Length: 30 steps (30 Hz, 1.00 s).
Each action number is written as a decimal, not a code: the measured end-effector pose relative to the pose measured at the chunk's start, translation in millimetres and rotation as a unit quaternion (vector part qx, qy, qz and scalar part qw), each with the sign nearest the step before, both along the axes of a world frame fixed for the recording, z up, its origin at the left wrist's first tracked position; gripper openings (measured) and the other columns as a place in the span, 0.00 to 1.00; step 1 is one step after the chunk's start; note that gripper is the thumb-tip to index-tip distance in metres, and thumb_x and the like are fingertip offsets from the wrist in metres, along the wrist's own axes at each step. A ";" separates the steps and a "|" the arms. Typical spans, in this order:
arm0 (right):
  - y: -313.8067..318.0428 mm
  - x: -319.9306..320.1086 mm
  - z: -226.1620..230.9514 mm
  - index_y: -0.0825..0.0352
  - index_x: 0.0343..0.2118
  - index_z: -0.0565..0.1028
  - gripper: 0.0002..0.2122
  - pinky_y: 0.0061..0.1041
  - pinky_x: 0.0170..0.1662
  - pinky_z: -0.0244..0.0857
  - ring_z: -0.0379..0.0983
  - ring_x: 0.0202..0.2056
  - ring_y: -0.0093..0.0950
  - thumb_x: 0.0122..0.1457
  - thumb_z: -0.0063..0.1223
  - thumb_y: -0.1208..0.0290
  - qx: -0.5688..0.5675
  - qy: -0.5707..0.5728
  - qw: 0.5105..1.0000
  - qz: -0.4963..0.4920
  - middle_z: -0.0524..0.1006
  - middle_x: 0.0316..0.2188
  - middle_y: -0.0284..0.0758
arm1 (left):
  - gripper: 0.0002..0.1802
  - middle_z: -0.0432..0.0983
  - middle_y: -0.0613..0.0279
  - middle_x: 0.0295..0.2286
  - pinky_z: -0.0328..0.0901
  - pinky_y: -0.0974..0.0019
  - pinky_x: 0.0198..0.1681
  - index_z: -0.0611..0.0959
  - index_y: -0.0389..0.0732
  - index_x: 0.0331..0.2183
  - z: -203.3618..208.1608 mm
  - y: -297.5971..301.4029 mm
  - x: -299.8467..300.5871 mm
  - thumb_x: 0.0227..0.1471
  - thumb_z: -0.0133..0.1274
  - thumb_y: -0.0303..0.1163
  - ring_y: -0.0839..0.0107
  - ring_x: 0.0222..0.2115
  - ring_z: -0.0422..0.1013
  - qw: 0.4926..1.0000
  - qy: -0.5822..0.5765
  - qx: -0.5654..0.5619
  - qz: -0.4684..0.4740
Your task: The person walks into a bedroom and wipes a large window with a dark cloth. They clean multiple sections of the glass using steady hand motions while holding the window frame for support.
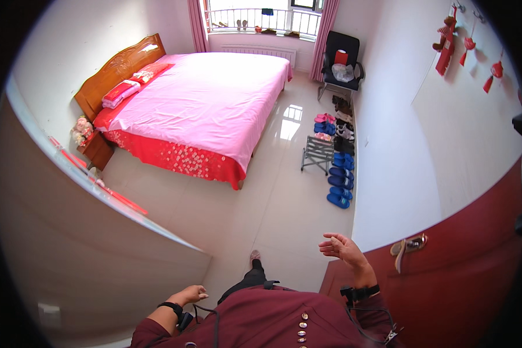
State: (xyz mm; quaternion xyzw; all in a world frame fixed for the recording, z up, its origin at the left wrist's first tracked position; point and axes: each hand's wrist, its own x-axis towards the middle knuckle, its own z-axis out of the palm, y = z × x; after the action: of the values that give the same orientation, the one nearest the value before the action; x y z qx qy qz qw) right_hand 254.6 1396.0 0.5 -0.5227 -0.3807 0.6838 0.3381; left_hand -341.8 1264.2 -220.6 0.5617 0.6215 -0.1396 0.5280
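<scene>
My right hand [342, 249] is raised at the lower right, its fingers stretched out and holding nothing. It is near the dark red door [441, 272], apart from the metal door handle [401, 249]. Lower and to the left, my left hand [191, 294] hangs by my body with its fingers loosely curled, and no thing shows in it. Both wrists wear black bands. Between my hands, one foot [255, 255] steps forward on the tiled floor [272, 220].
A bed [203, 104] with pink and red covers fills the left side. Along the right wall stand a folding stool [318, 154], blue slippers [339, 191] and other shoes, with a black chair [342, 55] farther back. A wall edge [127, 197] borders the near left.
</scene>
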 end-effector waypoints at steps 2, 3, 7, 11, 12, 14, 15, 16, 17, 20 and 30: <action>39.0 2.4 1.2 0.67 0.58 0.69 0.18 0.29 0.50 0.75 0.79 0.46 0.30 0.73 0.44 0.62 -0.003 -0.021 1.000 -0.011 0.80 0.45 0.41 | 0.30 0.82 0.47 0.42 0.71 0.57 0.50 0.79 0.36 0.52 -13.3 50.7 -0.3 0.56 0.61 0.49 0.54 0.45 0.78 1.000 0.005 0.002 -0.009; 55.6 3.7 4.5 0.67 0.58 0.69 0.18 0.29 0.50 0.75 0.79 0.45 0.30 0.73 0.44 0.62 -0.007 -0.038 0.999 -0.017 0.80 0.45 0.41 | 0.27 0.83 0.49 0.40 0.72 0.58 0.46 0.80 0.35 0.50 -18.5 73.5 0.7 0.58 0.60 0.46 0.57 0.41 0.80 0.999 -0.020 0.001 0.026; 116.5 5.0 21.7 0.67 0.58 0.69 0.18 0.29 0.50 0.75 0.80 0.45 0.31 0.73 0.44 0.62 -0.029 -0.053 0.995 -0.073 0.80 0.44 0.42 | 0.23 0.84 0.54 0.34 0.72 0.62 0.41 0.81 0.35 0.48 -24.5 179.9 0.0 0.59 0.59 0.43 0.65 0.35 0.80 0.995 -0.066 0.005 0.077; 177.5 7.0 22.5 0.68 0.58 0.68 0.18 0.30 0.50 0.76 0.80 0.45 0.32 0.73 0.43 0.62 -0.034 -0.051 0.991 -0.117 0.80 0.44 0.43 | 0.19 0.84 0.54 0.32 0.73 0.62 0.37 0.81 0.35 0.47 -25.1 291.6 5.6 0.61 0.57 0.39 0.68 0.33 0.80 0.995 -0.064 0.078 -0.019; 189.4 8.7 19.7 0.68 0.59 0.68 0.18 0.30 0.50 0.76 0.80 0.44 0.32 0.73 0.43 0.62 -0.038 -0.048 0.990 -0.123 0.80 0.44 0.43 | 0.20 0.84 0.53 0.32 0.73 0.62 0.38 0.80 0.33 0.48 -24.2 317.3 8.7 0.61 0.57 0.37 0.69 0.33 0.79 0.992 -0.027 0.108 -0.064; 211.6 15.5 11.5 0.68 0.59 0.68 0.19 0.31 0.50 0.76 0.80 0.44 0.32 0.73 0.43 0.62 -0.056 -0.047 0.990 -0.121 0.80 0.44 0.43 | 0.21 0.84 0.53 0.32 0.73 0.63 0.39 0.79 0.32 0.50 -21.3 363.1 20.0 0.62 0.56 0.37 0.68 0.32 0.79 0.988 -0.039 0.136 -0.066; 227.8 20.9 6.3 0.68 0.59 0.68 0.19 0.31 0.50 0.76 0.80 0.44 0.32 0.73 0.43 0.62 -0.057 -0.042 0.990 -0.119 0.80 0.44 0.43 | 0.21 0.84 0.53 0.33 0.73 0.63 0.39 0.78 0.32 0.50 -19.3 384.2 26.9 0.62 0.56 0.37 0.68 0.32 0.79 0.989 -0.077 0.125 -0.031; 244.1 27.5 0.8 0.69 0.59 0.67 0.19 0.32 0.50 0.76 0.80 0.45 0.33 0.73 0.43 0.61 -0.071 -0.045 0.988 -0.127 0.80 0.45 0.44 | 0.21 0.84 0.53 0.33 0.73 0.63 0.39 0.78 0.32 0.51 -18.6 406.4 36.9 0.62 0.55 0.37 0.68 0.32 0.79 0.990 -0.098 0.102 0.004; 259.7 33.9 -4.7 0.69 0.59 0.67 0.20 0.33 0.51 0.75 0.80 0.45 0.34 0.73 0.43 0.61 -0.079 -0.044 0.987 -0.134 0.80 0.45 0.44 | 0.22 0.84 0.54 0.33 0.73 0.63 0.39 0.77 0.32 0.51 -18.6 434.0 45.8 0.63 0.55 0.37 0.68 0.32 0.79 0.989 -0.116 0.080 0.039; 316.9 59.3 -21.9 0.69 0.59 0.67 0.20 0.33 0.50 0.75 0.80 0.45 0.34 0.72 0.43 0.59 -0.081 -0.043 0.984 -0.152 0.80 0.45 0.44 | 0.22 0.84 0.55 0.33 0.73 0.64 0.38 0.76 0.32 0.52 -22.6 491.4 62.0 0.63 0.54 0.37 0.68 0.32 0.79 0.989 -0.121 0.083 0.029; 582.7 148.9 -29.0 0.67 0.58 0.69 0.20 0.29 0.46 0.76 0.81 0.42 0.31 0.71 0.45 0.57 -0.052 -0.032 0.987 -0.149 0.81 0.44 0.42 | 0.20 0.84 0.57 0.31 0.72 0.65 0.31 0.80 0.36 0.50 0.0 595.8 63.3 0.63 0.54 0.40 0.70 0.29 0.80 0.992 0.001 0.011 0.128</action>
State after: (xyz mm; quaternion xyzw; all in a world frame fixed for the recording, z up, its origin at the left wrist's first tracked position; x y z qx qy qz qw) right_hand 403.5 1978.8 -28.6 -0.6119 -0.2734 0.6275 0.3963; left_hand -278.5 1860.0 -220.6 0.4832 0.6905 -0.0644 0.5344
